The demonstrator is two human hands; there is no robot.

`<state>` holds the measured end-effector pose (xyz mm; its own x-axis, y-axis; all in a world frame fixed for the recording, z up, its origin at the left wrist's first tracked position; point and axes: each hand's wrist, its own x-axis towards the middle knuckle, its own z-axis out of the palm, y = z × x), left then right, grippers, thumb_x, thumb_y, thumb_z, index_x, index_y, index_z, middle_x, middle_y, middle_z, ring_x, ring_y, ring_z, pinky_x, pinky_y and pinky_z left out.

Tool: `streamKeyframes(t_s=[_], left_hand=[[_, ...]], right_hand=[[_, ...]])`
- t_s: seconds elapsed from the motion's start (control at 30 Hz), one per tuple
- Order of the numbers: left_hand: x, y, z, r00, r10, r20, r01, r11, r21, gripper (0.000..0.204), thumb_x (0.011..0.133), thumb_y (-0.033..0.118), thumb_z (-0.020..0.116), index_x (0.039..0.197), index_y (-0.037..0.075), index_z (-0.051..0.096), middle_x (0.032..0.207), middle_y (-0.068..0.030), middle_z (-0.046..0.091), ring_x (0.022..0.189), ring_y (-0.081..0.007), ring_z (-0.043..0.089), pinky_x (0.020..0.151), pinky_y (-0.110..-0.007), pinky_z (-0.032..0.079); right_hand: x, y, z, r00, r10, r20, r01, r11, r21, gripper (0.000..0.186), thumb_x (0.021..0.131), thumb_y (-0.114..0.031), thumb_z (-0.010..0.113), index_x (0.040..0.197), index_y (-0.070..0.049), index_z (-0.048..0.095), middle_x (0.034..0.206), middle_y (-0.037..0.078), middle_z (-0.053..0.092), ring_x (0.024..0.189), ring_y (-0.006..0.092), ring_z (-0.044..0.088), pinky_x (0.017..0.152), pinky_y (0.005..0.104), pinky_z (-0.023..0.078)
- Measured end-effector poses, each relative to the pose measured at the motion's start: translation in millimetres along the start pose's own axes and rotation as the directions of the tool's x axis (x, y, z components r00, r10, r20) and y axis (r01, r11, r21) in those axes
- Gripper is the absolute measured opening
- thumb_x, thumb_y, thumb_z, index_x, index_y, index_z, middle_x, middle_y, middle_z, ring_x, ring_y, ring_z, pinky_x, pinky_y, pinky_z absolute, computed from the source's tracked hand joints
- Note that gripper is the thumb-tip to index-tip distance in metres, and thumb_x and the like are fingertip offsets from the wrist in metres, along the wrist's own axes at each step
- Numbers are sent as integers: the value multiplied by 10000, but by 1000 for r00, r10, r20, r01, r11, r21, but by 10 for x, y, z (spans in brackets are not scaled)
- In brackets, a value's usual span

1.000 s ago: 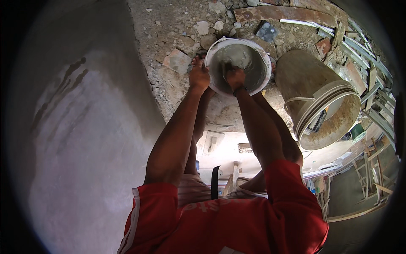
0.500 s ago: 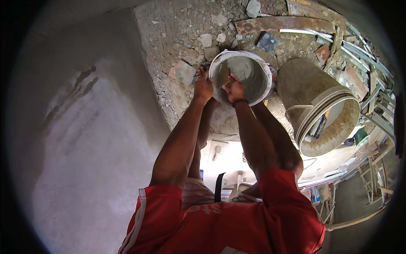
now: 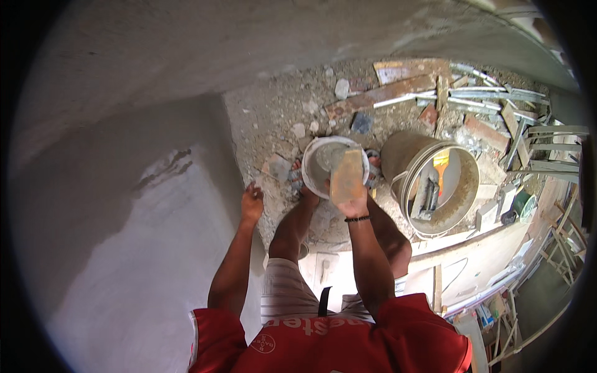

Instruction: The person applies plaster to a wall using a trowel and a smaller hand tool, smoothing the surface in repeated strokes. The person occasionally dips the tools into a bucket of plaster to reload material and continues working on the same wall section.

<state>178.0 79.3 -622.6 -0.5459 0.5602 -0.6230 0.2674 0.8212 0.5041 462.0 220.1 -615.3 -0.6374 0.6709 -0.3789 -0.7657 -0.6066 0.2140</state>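
Note:
My right hand grips the lower end of a flat, tan, roughly rectangular plate, raised in front of the bucket. Its broad face shows; a handle, if there is one, is hidden. Behind the plate, a white bucket with wet grey mortar inside stands between my feet. The plate covers part of its opening. My left hand is off to the left of the bucket, beside the plastered surface. Its fingers are loosely bent and apart, with nothing visible in them.
Right of the white bucket, a large dirty bucket lies tilted, with an orange-handled brush and dark tools inside. Rubble, boards and pale strips litter the ground beyond. A grey wall rises at the far side.
My right hand has come up out of the white bucket with the plate. My left hand has let go of the bucket's rim and moved left. The view has shifted.

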Motion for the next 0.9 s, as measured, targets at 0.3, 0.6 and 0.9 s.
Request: streamKeyframes(t_s=[0.3,0.6,0.9], left_hand=[[-1449,257,-1283,997,-73,31,79,945,-317,321,940,121,587,1242,11,576,1145,-188,642,1085,-260,622,943,-417,485],[-3424,3140,-4024,484,398,-779,-615,789,21,355,993,138,488,1312,10,577,1269,-187,627,1202,-315,578,1033,-408,430],[-4167,3132,-5349,-602,624,-498,271,747,607,420,967,267,541,1299,10,553,1344,-221,544,1263,-483,473,1051,-672,318]], right_hand=[[4,-166,3199,943,-4,334,118,939,-322,409,866,-212,670,1241,-65,599,1173,134,659,1056,322,653,907,506,532],[-563,491,7936,573,59,818,753,357,-553,579,853,-234,780,1283,-1,472,1100,93,654,983,156,653,855,311,560],[-1347,1461,11163,-474,419,775,278,-764,583,361,820,-12,647,1179,-47,636,1006,136,662,932,314,613,852,399,498]])
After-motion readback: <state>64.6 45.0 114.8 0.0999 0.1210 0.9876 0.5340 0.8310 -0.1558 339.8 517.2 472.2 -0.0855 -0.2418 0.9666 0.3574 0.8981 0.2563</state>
